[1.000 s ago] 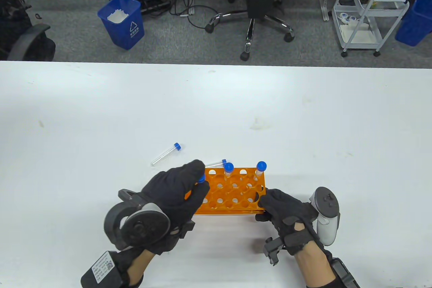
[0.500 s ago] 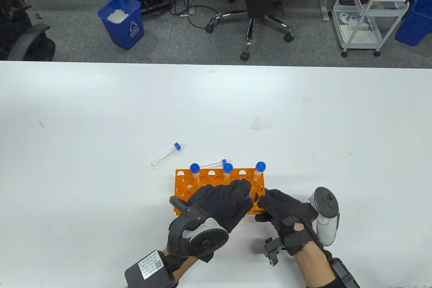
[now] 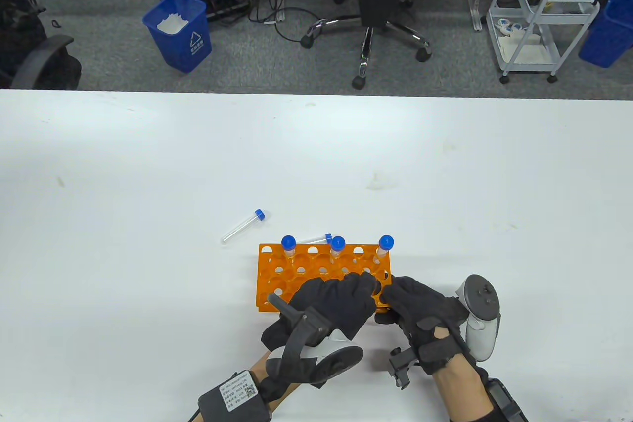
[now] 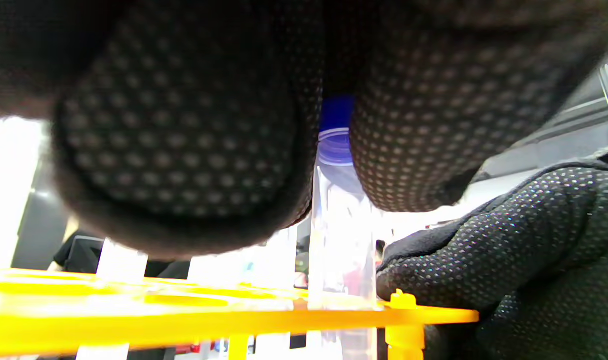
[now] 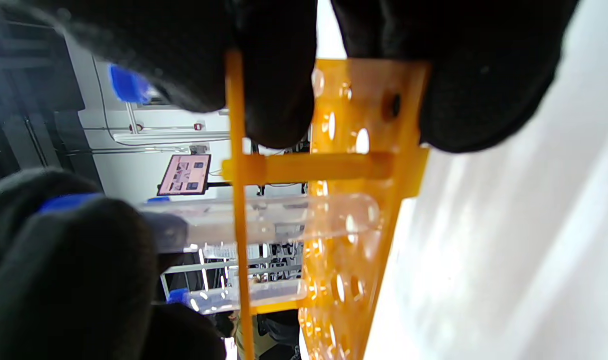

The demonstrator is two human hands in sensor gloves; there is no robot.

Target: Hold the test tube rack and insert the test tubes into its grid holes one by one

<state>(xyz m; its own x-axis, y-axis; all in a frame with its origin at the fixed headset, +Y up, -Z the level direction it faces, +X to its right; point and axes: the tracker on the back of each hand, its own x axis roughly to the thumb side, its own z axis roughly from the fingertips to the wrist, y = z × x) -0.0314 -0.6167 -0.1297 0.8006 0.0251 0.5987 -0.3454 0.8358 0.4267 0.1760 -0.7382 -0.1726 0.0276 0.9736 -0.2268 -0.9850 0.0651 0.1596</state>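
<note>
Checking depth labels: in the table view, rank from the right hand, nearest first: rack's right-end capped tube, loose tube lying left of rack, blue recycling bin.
1. Right-end capped tube, in the rack just beyond the right hand.
2. Loose tube, on the table, rack's far left.
3. Blue recycling bin, on the floor, far left.

The table view looks down from above the table's (image 3: 148, 155) near edge, facing the far edge and floor; the left wrist view sits very close, level with the rack's (image 4: 183, 320) top plate; the right wrist view lies sideways, close; all share the rack (image 3: 277, 273).
</note>
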